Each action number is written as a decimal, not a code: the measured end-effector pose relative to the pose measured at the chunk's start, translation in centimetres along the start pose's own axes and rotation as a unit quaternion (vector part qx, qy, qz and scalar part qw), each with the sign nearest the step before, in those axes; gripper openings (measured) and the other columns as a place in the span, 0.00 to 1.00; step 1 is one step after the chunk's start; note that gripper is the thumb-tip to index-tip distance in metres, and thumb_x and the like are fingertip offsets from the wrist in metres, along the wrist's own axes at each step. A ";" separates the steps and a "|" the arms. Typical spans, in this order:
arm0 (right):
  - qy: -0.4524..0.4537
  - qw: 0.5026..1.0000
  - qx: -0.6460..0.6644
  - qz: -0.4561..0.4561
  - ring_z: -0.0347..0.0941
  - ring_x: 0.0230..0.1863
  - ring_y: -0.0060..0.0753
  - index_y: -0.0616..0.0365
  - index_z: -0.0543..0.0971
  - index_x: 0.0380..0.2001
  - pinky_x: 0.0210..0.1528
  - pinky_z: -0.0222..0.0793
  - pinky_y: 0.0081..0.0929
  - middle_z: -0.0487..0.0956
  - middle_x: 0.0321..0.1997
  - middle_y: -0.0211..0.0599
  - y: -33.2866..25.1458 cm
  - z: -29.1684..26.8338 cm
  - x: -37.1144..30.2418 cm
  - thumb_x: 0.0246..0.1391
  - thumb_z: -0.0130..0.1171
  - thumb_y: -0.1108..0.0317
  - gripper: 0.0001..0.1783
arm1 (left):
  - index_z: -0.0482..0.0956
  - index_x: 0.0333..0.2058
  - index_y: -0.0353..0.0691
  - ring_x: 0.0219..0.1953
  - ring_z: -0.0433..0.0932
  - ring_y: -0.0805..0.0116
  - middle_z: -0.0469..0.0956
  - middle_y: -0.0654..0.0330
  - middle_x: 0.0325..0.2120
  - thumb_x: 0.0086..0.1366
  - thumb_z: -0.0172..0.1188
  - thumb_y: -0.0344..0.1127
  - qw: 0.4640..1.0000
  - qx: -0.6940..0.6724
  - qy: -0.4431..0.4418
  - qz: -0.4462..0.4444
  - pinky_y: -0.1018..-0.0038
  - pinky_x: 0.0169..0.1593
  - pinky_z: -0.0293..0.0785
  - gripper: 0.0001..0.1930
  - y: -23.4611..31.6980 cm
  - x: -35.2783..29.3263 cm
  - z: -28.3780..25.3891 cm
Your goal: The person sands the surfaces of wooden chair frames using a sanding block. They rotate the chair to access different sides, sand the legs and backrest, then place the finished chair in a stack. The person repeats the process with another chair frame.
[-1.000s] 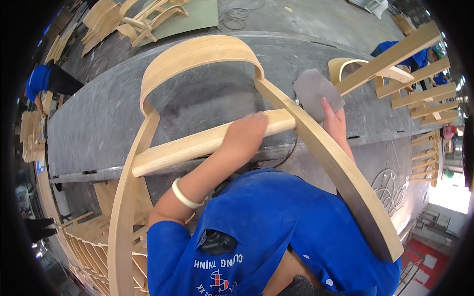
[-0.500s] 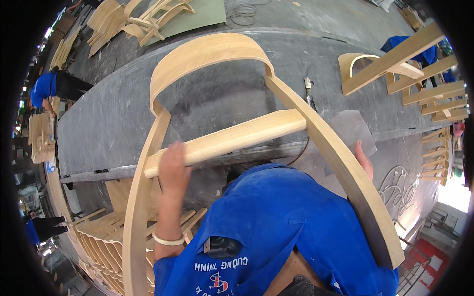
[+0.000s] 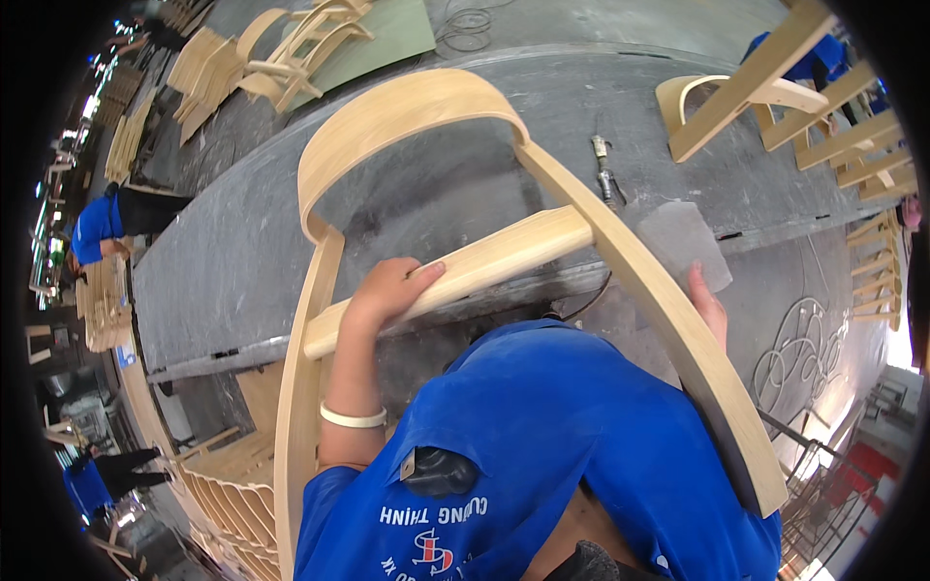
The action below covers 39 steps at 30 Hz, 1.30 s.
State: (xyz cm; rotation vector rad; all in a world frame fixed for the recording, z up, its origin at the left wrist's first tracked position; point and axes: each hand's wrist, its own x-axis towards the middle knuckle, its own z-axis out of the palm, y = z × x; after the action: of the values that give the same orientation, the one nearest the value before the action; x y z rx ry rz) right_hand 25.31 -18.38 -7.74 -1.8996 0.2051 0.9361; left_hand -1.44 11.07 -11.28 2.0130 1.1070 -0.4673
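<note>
A pale wooden chair frame [image 3: 417, 102] with a curved top band stands tilted in front of me, its two long legs reaching down on either side of my body. Between the legs runs a wooden crossbar [image 3: 494, 254]. My left hand [image 3: 386, 290] is closed over this bar near its left end, thumb lying along the wood. On the outer side of the right leg, my right hand [image 3: 710, 308] pinches a thin grey sheet that looks like sandpaper [image 3: 684, 242]. Most of the right fingers are hidden behind the sheet and the leg.
Ahead lies a grey worktable [image 3: 223, 281] with an air blow gun [image 3: 605, 169] on it. More chair frames [image 3: 751, 87] stand at right, and others [image 3: 291, 58] at far left. Coiled hose [image 3: 799, 349] lies at right. A person in blue [image 3: 97, 228] bends over at left.
My left hand, blurred before, has moved slightly right along the crossbar and shows sharply now. The grey sheet has shifted a little beside the right leg. The whole view has turned slightly.
</note>
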 end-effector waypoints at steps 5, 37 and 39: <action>-0.076 0.991 0.104 -0.044 0.60 0.60 0.30 0.68 0.61 0.59 0.58 0.55 0.24 0.64 0.61 0.40 0.2 0.9 -0.4 0.57 0.52 0.46 0.38 | 0.81 0.37 0.31 0.43 0.77 0.53 0.79 0.43 0.35 0.60 0.42 0.69 0.991 0.001 -0.125 -0.053 0.66 0.49 0.68 0.39 -0.9 2.9 -0.4; -0.018 0.843 0.531 -0.082 0.61 0.60 0.47 0.70 0.58 0.57 0.63 0.55 0.45 0.64 0.59 0.49 10.4 -0.1 -0.2 0.56 0.45 0.71 0.26 | 0.78 0.35 0.23 0.45 0.73 0.40 0.76 0.35 0.37 0.58 0.39 0.71 0.980 0.133 0.063 0.134 0.56 0.49 0.68 0.44 -9.3 25.2 2.6; -0.041 0.828 0.558 -0.007 0.62 0.60 0.47 0.63 0.58 0.58 0.61 0.55 0.52 0.64 0.60 0.49 11.6 1.4 -0.8 0.55 0.45 0.68 0.27 | 0.78 0.34 0.23 0.45 0.74 0.39 0.75 0.32 0.37 0.58 0.40 0.70 0.980 0.127 0.054 0.142 0.56 0.49 0.68 0.44 -10.2 26.7 3.8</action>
State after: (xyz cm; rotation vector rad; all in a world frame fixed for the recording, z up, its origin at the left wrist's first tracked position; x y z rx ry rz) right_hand 18.16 -23.36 -15.52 -0.7608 0.5467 0.6328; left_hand 5.05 25.99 -35.05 2.4011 0.8354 -0.3693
